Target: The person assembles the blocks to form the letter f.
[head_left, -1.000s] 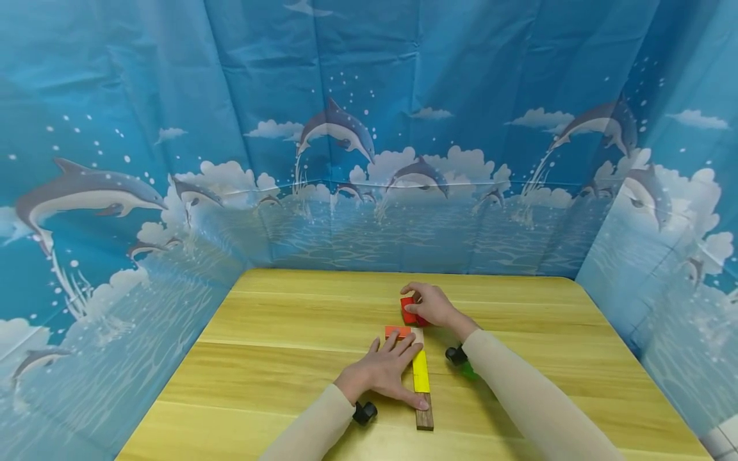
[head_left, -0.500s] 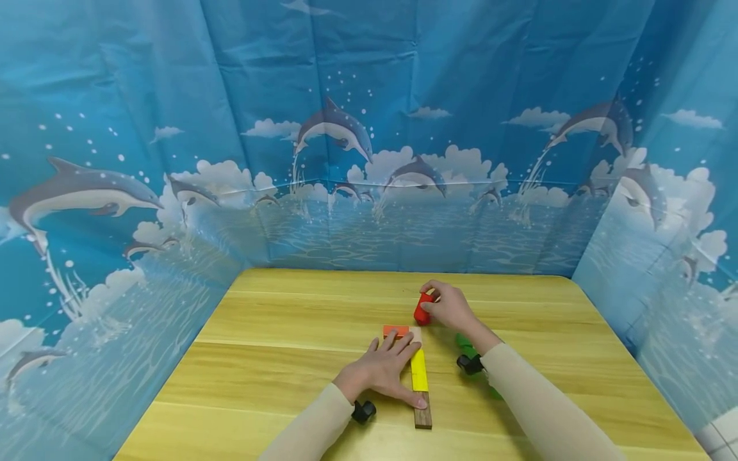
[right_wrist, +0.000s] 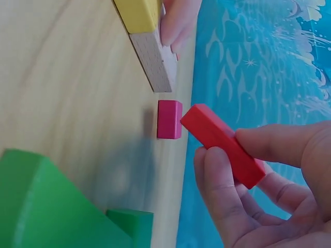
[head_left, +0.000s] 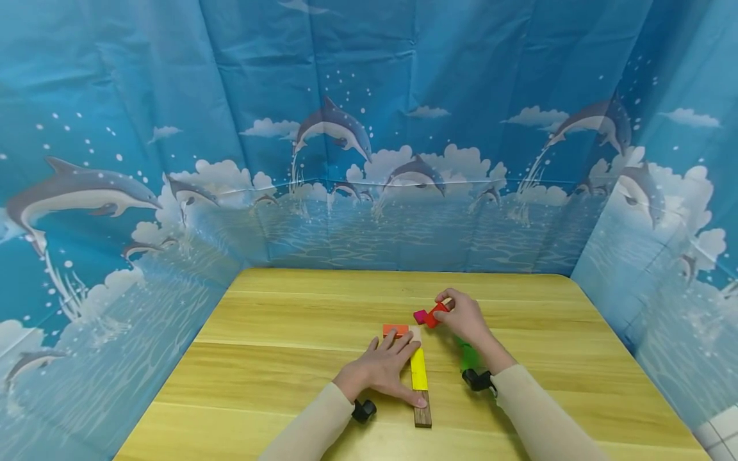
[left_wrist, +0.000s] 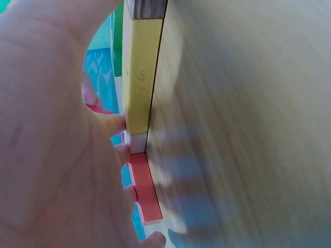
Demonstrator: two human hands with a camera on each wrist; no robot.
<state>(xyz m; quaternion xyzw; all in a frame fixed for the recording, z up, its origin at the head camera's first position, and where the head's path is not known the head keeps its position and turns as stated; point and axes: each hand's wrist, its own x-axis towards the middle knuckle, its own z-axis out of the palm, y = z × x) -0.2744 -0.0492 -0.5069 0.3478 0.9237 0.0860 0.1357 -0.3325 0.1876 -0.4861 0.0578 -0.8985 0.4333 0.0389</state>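
- Currently, the red block [head_left: 436, 315] is beyond the far end of the yellow block [head_left: 418, 368] (landmark), off to its right; tilted and up off the table in the right wrist view.
- Right hand [head_left: 466, 320]: grasping that red block, thumb and fingers pinching it. One end is close to the magenta block [right_wrist: 169, 120]; contact between the two unclear.
- Magenta block: on the table, past the yellow block's far end, small gap to the pale block [head_left: 416, 335].
- Left hand [head_left: 385, 371]: not gripping. Spread over the yellow block's left side; fingers reach the orange block [head_left: 395, 330] and pale block, thumb on the brown block [head_left: 423, 417].
- Done, by the look of it: one joined group. Brown block butts the yellow block's near end, pale block its far end, orange block juts left from the pale one.
- Left, as judged: red block not set down, magenta block not joined on, green blocks [right_wrist: 57, 212] lying loose to the yellow block's right. Reads as partway; final layout can't be told.
- Outward: wood-grain table [head_left: 259, 384] under the lot, dolphin backdrop [head_left: 369, 237] well beyond the yellow block.
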